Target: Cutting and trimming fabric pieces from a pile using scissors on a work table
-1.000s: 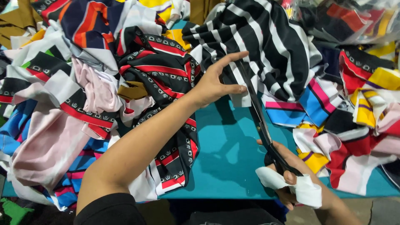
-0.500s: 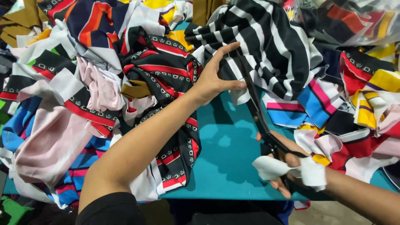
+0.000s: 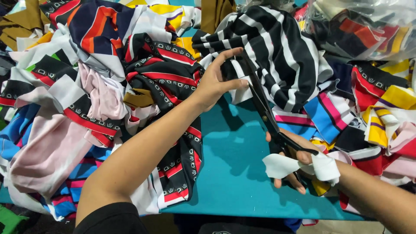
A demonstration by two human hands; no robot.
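Two hands work over one teal tabletop. The left hand pinches the edge of one black-and-white striped fabric piece, fingers closed on it, thumb underneath. The right hand, wrapped in white cloth strips, has its fingers closed through the handles of one pair of long black scissors, whose blades meet that striped edge. One clear plastic bag of scraps sits at the far right, and one black-red patterned cloth lies under the left forearm.

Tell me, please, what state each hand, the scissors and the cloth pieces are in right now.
left hand: gripping the striped cloth's edge.
right hand: closed round the scissor handles, white cloth wrapped about it.
scissors: blades against the cloth.
black-and-white striped cloth: bunched, held up.
plastic bag: filled with cloth.
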